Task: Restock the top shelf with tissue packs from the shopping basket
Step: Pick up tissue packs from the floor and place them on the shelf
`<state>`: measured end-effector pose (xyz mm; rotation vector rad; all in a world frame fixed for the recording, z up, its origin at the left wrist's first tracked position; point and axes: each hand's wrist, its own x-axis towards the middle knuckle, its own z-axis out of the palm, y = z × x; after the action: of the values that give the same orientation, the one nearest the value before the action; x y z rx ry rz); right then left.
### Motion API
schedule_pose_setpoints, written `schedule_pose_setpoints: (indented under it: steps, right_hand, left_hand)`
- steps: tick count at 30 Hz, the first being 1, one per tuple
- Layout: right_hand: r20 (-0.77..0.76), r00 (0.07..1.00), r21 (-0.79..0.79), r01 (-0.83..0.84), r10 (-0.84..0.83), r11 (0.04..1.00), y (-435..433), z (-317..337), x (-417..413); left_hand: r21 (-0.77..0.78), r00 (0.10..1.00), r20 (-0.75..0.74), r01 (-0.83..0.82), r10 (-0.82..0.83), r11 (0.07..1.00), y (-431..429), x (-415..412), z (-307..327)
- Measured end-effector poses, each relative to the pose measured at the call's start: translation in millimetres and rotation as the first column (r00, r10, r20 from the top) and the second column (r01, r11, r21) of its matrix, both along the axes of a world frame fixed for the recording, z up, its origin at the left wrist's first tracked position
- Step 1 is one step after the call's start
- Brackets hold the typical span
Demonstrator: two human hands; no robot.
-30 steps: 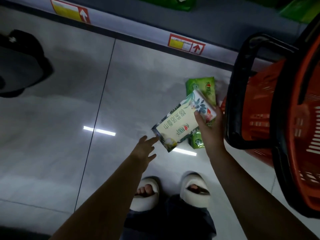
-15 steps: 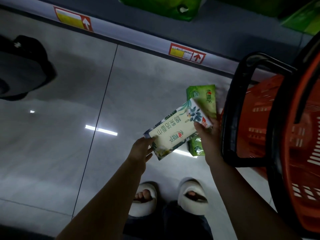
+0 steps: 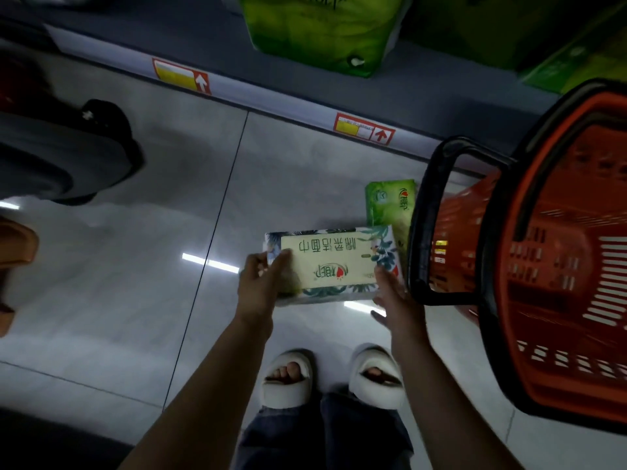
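The left hand [image 3: 259,288] and right hand [image 3: 395,296] are each gripping an end of the pack [image 3: 332,262] (long axis crosswise, basket [image 3: 543,266] rightward).

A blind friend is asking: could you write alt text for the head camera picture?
A left hand and right hand hold a leaf-printed tissue pack over a grey floor. A green pack lies beside the orange shopping basket.
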<state>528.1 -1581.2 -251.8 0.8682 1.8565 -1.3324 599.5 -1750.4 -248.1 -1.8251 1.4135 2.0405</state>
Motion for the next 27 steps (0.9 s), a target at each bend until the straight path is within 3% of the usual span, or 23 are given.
schedule_pose_setpoints:
  steps: [11,18,27]
  right_hand:
    - [-0.126,0.991,-0.133,-0.068,0.051,0.989,-35,132,46]
    - [-0.302,0.953,-0.196,-0.064,0.002,0.979,-29,287,27]
    - [-0.582,0.813,-0.218,-0.131,-0.021,0.967,-18,512,7]
  left_hand:
    - [-0.146,0.989,-0.087,0.109,-0.123,0.983,-58,9,157]
    - [-0.182,0.95,-0.253,0.137,-0.181,0.974,-56,12,316]
    - [-0.292,0.878,-0.415,0.121,-0.24,0.949,-48,3,529]
